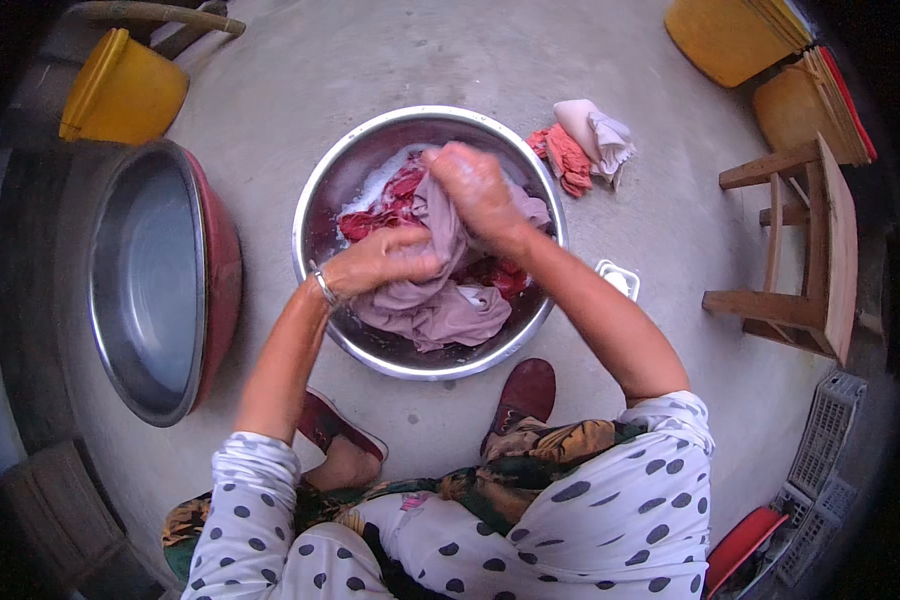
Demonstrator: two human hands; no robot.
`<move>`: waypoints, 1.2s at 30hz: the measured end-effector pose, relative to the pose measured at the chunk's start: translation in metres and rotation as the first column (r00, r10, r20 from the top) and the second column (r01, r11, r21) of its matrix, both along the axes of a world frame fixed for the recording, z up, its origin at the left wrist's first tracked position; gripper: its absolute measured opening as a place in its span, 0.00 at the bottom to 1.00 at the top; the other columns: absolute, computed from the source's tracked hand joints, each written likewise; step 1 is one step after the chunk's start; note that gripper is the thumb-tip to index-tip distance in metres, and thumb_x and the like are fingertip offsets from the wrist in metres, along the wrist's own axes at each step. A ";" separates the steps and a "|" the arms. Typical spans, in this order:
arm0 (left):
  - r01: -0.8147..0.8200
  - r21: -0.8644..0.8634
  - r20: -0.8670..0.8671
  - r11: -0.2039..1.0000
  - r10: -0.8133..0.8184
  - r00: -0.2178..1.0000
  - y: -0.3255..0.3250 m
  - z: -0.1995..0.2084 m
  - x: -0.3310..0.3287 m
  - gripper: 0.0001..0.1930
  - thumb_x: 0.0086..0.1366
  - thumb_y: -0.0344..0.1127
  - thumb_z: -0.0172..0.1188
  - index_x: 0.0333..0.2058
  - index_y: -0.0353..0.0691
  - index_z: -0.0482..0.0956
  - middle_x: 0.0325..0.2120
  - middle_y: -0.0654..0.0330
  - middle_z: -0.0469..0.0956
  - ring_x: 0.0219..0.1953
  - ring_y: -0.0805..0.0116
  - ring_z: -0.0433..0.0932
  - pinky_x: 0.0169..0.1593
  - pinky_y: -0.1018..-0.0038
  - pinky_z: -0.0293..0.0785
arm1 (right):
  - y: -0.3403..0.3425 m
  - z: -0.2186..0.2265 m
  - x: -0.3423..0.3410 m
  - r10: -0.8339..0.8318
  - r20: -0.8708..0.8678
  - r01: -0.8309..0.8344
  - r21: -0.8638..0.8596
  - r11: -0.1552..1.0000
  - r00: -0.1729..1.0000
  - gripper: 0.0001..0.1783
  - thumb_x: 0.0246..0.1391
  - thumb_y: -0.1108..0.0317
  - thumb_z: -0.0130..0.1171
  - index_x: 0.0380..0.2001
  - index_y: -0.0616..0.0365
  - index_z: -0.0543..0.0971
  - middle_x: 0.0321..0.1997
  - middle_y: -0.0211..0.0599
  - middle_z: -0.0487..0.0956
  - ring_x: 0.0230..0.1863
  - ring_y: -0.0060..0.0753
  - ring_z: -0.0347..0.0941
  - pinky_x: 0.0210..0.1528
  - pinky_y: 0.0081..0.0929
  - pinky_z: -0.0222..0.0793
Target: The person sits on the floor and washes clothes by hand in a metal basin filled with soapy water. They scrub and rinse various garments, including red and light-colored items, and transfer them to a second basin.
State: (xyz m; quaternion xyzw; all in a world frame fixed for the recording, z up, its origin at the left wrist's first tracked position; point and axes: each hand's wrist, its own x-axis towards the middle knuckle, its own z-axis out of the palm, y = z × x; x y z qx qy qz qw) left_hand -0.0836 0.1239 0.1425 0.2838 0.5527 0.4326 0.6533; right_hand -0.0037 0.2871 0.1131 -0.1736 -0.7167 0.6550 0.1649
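Observation:
A wide metal basin (315, 205) stands on the floor in front of my feet. In it lies a wet mauve garment (450, 318), bunched up, over a dark red cloth (395, 200) with white suds beside it. My right hand (473, 190) is closed in a fist on the upper part of the mauve garment, with foam on its back. Lower and to the left, my left hand (385, 262), a bracelet at its wrist, presses its curled fingers into the same garment. Both hands are a little blurred, and the cloth hides part of the fingers.
To the left, a large metal basin (150, 280) leans against a red one (220, 285). Coral (568, 160) and pale folded cloths (595, 135) lie beyond the washing basin. A white soap dish (620, 278) sits right of it, near a wooden stool (805, 240) on its side. Yellow buckets (135, 90) stand behind.

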 end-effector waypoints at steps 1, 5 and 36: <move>0.168 -0.075 -0.162 0.983 -0.178 0.971 0.000 0.005 -0.009 0.15 0.56 0.42 0.59 0.35 0.36 0.76 0.34 0.67 0.72 0.36 0.78 0.69 0.42 0.79 0.65 | 0.006 0.019 0.004 0.078 -0.029 -0.081 -0.090 0.993 0.997 0.14 0.54 0.59 0.52 0.23 0.60 0.74 0.21 0.25 0.69 0.27 0.19 0.63 0.30 0.23 0.60; 0.120 0.335 -0.310 0.934 -0.011 0.951 -0.018 0.031 -0.046 0.13 0.53 0.41 0.60 0.25 0.34 0.78 0.30 0.64 0.71 0.30 0.74 0.69 0.38 0.77 0.64 | 0.039 0.014 0.024 0.567 0.125 -0.575 0.039 0.817 0.814 0.15 0.47 0.56 0.59 0.24 0.58 0.73 0.23 0.23 0.70 0.29 0.18 0.62 0.35 0.21 0.59; 0.042 -0.080 -0.409 0.996 -0.071 0.910 -0.040 -0.064 -0.018 0.21 0.63 0.47 0.45 0.46 0.37 0.72 0.45 0.57 0.71 0.50 0.67 0.66 0.55 0.73 0.58 | -0.072 0.008 0.047 0.528 0.027 -0.460 0.531 0.712 0.849 0.19 0.39 0.58 0.59 0.34 0.56 0.71 0.31 0.42 0.71 0.33 0.45 0.71 0.34 0.39 0.65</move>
